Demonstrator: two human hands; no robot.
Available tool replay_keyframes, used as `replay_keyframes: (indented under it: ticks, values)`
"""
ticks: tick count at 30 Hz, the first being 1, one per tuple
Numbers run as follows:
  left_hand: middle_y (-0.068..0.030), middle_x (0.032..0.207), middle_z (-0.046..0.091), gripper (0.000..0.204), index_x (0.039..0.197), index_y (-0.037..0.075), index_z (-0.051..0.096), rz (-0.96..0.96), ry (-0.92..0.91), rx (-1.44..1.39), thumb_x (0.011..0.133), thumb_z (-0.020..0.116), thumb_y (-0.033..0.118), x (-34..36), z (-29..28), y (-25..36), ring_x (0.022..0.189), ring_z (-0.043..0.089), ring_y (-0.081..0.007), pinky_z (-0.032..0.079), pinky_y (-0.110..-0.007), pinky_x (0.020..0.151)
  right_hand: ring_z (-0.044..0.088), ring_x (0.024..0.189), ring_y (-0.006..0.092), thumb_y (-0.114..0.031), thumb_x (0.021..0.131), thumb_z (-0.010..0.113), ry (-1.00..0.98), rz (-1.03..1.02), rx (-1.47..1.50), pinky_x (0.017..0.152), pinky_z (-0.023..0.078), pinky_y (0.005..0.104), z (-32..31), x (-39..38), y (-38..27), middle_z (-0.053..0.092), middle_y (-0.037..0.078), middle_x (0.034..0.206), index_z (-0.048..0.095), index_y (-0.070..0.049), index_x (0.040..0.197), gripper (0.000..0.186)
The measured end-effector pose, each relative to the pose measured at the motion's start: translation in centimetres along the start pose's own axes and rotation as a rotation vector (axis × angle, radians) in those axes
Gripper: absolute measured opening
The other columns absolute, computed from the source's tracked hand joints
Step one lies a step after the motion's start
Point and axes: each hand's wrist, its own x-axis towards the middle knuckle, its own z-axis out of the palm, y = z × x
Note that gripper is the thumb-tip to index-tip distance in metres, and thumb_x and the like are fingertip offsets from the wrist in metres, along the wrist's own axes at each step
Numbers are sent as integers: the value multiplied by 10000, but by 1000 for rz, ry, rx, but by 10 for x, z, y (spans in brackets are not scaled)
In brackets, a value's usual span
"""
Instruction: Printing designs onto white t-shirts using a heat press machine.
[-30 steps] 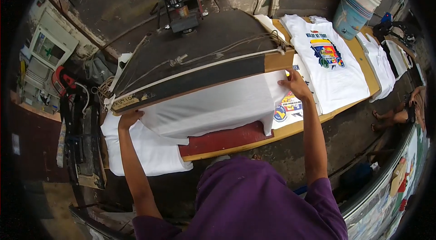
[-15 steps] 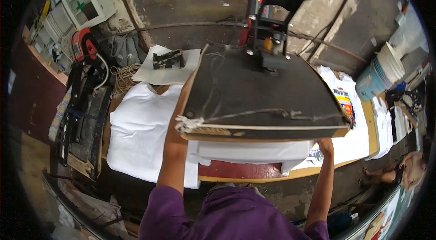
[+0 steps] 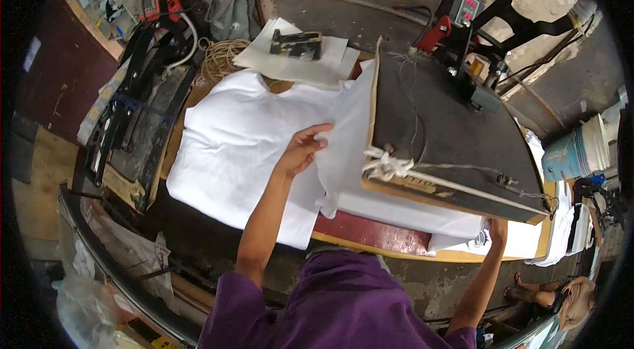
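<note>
A heat press with a wide dark upper plate [image 3: 456, 131] covers part of a white shirt [image 3: 353, 151]. White cloth sticks out past its left and front edges. My left hand [image 3: 304, 151] is beside the plate's left edge, at the white cloth, with thumb and forefinger apart. My right hand [image 3: 497, 233] is up against the plate's front right corner; its fingertips are hidden there, so its grip cannot be made out. A white cord is knotted round the plate's front left corner. Left of my left hand lies a folded white shirt [image 3: 231, 144].
A second heat press [image 3: 148, 131] with a red control box stands at the far left. Behind the folded shirt are pale sheets [image 3: 333, 58], a dark block [image 3: 295, 45] and coiled rope [image 3: 223, 58]. Buckets [image 3: 578, 149] stand at the right; a person [image 3: 558, 299] sits beyond the table.
The view has turned, so the press appears further right. My left hand has come away from the plate's left side to the white cloth. My right hand stays by the front right corner.
</note>
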Motion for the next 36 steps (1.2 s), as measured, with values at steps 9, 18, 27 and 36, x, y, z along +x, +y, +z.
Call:
replay_keyframes:
  ticks: [9,18,27,36]
  values:
    - [-1,1205,586,747,1502,70,439,-84,-71,463,826,706,-103,-49,17,21,812,561,-61,523,-249,801,568,719,154,-30,857,643,-211,19,-321,687,504,307,30,-25,-50,604,38,814,613,46,1073,231]
    - [-120,1536,374,822,1536,55,348,59,204,765,789,670,-64,-80,31,26,876,615,-143,546,-284,750,679,958,207,14,818,654,-315,-178,-373,852,552,319,16,-19,-30,628,176,1339,439,-15,1487,704]
    - [-111,1304,543,581,1487,59,412,61,755,808,930,551,-24,-219,54,-74,886,632,-146,534,-281,721,368,1421,379,-461,849,690,-379,-491,-1515,1176,250,585,-91,-138,151,327,87,1618,394,-56,1498,820]
    - [-70,1104,652,316,1274,31,610,-24,631,875,967,538,10,-279,119,-181,792,647,-130,536,-256,669,657,900,268,-117,914,613,-135,-377,-925,746,533,408,-118,-106,129,679,121,901,666,-47,965,102]
